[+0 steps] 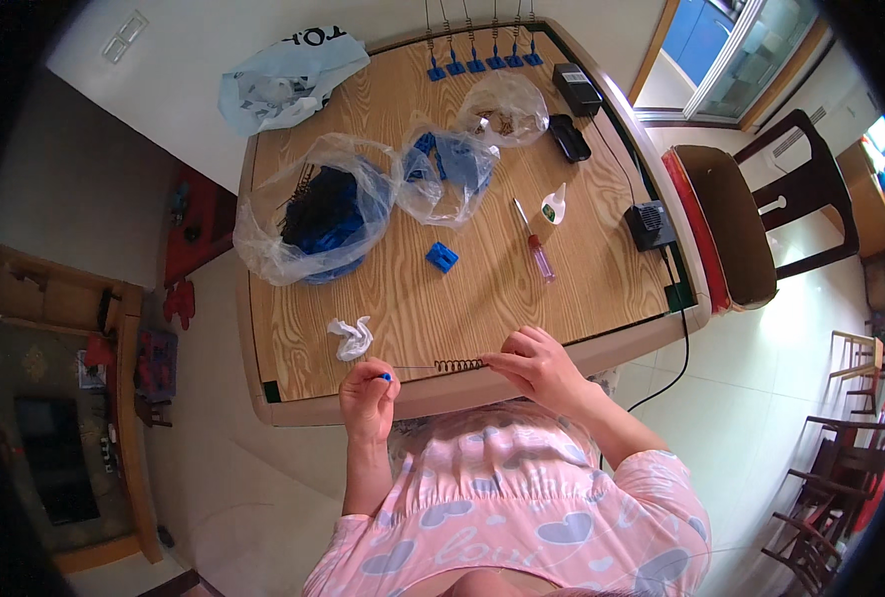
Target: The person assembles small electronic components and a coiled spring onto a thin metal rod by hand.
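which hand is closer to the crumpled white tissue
Left: the left hand is just below the tissue in the picture; the right hand is farther off, to its right.

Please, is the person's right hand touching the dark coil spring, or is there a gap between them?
Touching. The head view shows it: the right hand pinches the right end of the dark coil spring.

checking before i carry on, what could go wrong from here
The dark coil spring in your right hand is at the near edge of the table, so a slip might send it to the floor. The thin strand between it and your left hand could bend if pulled askew. The black cord hangs over the table's side; snagging it might drag the black box along.
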### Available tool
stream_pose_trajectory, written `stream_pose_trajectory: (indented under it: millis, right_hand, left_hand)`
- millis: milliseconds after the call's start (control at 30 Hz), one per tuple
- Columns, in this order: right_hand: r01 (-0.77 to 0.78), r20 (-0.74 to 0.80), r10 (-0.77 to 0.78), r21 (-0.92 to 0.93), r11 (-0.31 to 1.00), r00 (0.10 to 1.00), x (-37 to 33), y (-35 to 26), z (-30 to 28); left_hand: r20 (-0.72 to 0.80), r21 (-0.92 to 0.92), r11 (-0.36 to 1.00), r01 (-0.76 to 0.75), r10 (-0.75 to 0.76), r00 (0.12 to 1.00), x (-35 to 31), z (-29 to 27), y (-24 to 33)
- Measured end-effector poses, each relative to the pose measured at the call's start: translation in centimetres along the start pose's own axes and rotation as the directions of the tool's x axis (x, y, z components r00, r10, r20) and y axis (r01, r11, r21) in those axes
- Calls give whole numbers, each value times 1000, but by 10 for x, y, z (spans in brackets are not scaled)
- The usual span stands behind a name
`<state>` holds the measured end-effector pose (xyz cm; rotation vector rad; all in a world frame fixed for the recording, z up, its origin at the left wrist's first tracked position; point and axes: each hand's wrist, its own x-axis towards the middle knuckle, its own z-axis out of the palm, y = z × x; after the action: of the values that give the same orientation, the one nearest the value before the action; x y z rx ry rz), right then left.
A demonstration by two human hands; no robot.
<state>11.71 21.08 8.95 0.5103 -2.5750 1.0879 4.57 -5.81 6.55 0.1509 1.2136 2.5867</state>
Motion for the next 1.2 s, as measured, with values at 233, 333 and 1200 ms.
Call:
stream_pose_trajectory:
  millis: [233,333,1200]
  right_hand:
    - [-41,-8,41,28,999,999,1,4,6]
    - [-61,-14,62,56,997,998,0,6,8]
    - [-46,79,51,-66,997,996,-4,16,11]
  left_hand:
    - [-67,22,994,111,-110,992,6,-2,-9]
    - [-124,130,986,104,-88,988,6,-3,-9]
    - [193,914,273,-301,360,913,3,17,2]
